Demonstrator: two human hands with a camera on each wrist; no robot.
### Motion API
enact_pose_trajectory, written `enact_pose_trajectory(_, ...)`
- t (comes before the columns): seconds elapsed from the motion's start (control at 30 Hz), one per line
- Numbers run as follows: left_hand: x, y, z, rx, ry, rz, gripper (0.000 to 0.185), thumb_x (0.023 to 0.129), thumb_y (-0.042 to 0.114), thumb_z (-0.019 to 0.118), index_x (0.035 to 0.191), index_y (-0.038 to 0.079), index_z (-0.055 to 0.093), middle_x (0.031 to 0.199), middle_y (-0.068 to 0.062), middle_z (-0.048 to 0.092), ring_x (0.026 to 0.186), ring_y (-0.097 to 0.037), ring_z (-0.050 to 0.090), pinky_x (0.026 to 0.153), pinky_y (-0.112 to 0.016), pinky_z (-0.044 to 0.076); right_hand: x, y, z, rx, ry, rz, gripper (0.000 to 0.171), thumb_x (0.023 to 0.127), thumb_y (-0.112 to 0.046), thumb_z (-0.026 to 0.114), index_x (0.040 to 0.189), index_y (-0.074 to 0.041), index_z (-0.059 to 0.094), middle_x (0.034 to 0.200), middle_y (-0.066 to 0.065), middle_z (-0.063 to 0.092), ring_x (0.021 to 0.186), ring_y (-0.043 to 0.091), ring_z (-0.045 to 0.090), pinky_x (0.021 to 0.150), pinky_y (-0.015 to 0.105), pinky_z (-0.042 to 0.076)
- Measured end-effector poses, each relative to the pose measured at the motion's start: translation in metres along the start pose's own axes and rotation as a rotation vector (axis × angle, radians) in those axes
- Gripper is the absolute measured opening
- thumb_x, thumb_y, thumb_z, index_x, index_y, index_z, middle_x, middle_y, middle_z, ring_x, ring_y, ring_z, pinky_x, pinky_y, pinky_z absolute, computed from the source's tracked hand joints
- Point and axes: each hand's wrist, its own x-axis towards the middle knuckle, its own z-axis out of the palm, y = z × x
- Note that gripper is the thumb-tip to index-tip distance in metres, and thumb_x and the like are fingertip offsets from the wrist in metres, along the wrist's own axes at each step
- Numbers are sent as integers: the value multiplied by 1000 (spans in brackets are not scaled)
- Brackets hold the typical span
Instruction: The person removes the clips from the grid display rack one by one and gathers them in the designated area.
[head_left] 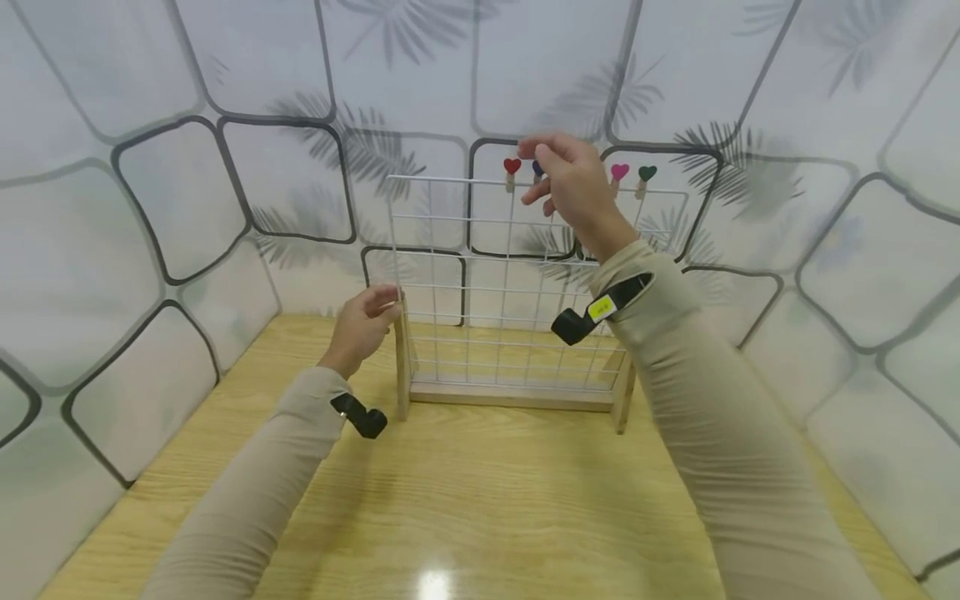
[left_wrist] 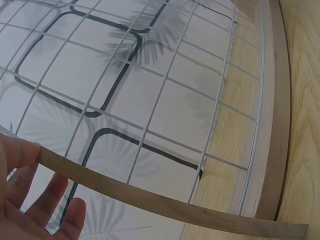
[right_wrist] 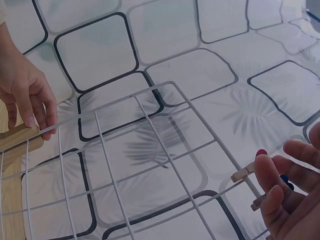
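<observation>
The wire grid rack (head_left: pixel 495 283) stands between the hands near the back wall (head_left: pixel 262 75), with bare tabletop (head_left: pixel 480 500) in front. The left hand (head_left: pixel 365 321) grips its wooden left post (head_left: pixel 402 358). The raised right hand (head_left: pixel 573 183) pinches a blue clip (head_left: pixel 537 169) on the top wire, beside the red heart clip (head_left: pixel 512 171).

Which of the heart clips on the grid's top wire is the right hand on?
The blue clip, second from left, between the red clip and the pink clip; the right hand mostly hides it.

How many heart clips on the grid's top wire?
4, all on the top wire: red clip, blue clip mostly covered by the right hand, which pinches it, then pink clip and green clip. The hand could hide another.
</observation>
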Motion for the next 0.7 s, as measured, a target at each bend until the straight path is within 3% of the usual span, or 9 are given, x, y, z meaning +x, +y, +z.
enact_pose_trajectory(0.2, 0, -1, 0, 6, 2, 0, 33, 92, 14, 55, 124, 7, 52, 125, -11, 54, 115, -24, 49, 82, -40, 45, 13, -4, 5, -119, -46, 82, 30, 98, -25, 41, 121, -10, 54, 118, 2, 53, 72, 24, 62, 47, 23, 40)
enact_pose_trajectory(0.43, 0, -1, -1, 8, 0, 9, 33, 92, 14, 55, 124, 7, 52, 125, -11, 54, 115, -24, 49, 83, -41, 44, 22, -6, 9, -281, -53, 142, 25, 94, -23, 50, 116, -14, 59, 103, 3, 57, 71, 18, 63, 46, 22, 37)
enact_pose_trajectory(0.7, 0, -2, -1, -1, -17, -2, 37, 93, 15, 54, 129, 7, 48, 129, -10, 51, 118, -24, 47, 87, -43, 43, 24, -9, 14, -339, -20, 188, 25, 92, -22, 54, 114, -13, 61, 97, 5, 57, 72, 17, 62, 49, 22, 39)
